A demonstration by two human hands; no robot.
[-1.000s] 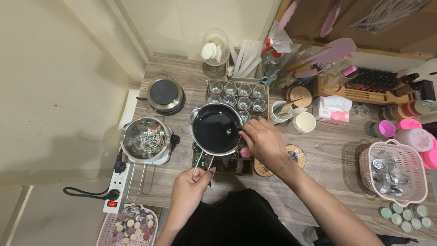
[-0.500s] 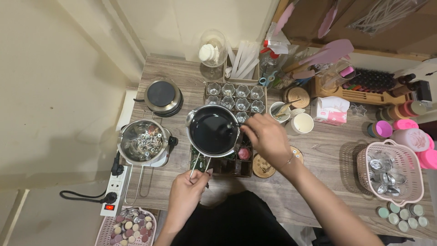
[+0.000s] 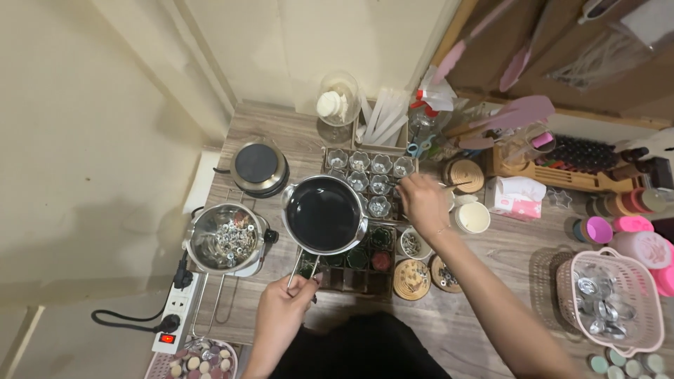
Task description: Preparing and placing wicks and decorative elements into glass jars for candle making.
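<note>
My left hand (image 3: 281,316) gripped the wire handle of the round steel pan of dark liquid (image 3: 324,215), held over the wooden tray of small glass cups (image 3: 370,170) and hiding its middle. At two o'clock from the pan, my right hand (image 3: 423,201) was blurred; I couldn't tell whether its fingers held anything.

left hand (image 3: 281,316) grips the saucepan (image 3: 324,214) handle; right hand (image 3: 423,202) seemingly pinches a thin stick
</note>
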